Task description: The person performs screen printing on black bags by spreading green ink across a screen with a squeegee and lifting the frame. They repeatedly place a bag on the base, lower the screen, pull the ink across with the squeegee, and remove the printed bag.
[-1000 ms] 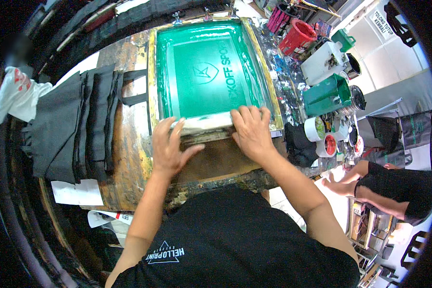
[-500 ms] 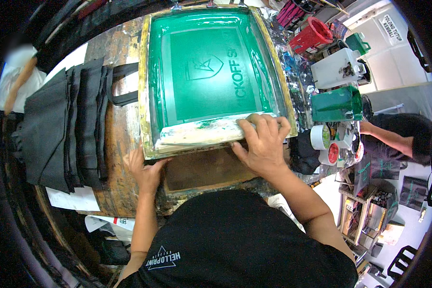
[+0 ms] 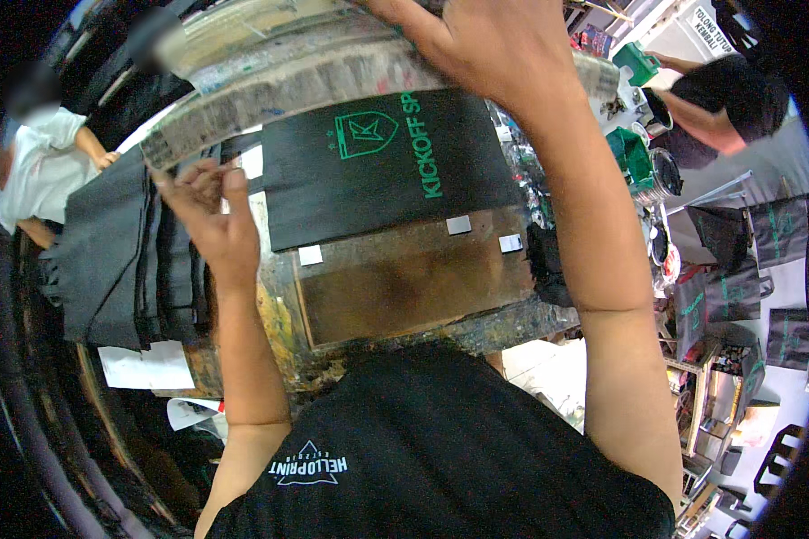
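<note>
My right hand point(image 3: 503, 54) grips the near edge of a screen printing frame point(image 3: 315, 85), which is tilted up off the table; its fingertips run out of the upper edge. My left hand point(image 3: 211, 216) is beside the frame's left corner, thumb raised, one finger stretched toward the corner and the others bent. Whether it touches the frame I cannot tell. Below the frame a black fabric bag point(image 3: 333, 193) lies flat, with a green shield emblem and green lettering printed on it. Its far part is hidden by the frame.
A stack of black bags point(image 3: 108, 242) lies at the left, by a person in a white shirt point(image 3: 49, 162). Several white tabs and a brown board point(image 3: 413, 278) are at the bag's near edge. Ink pots, a green container point(image 3: 634, 157) and another person's arm point(image 3: 701, 121) are at the right.
The screen printing frame has swung up and away from the table, uncovering the printed black bag. My right hand rose with it; my left hand moved up and left.
</note>
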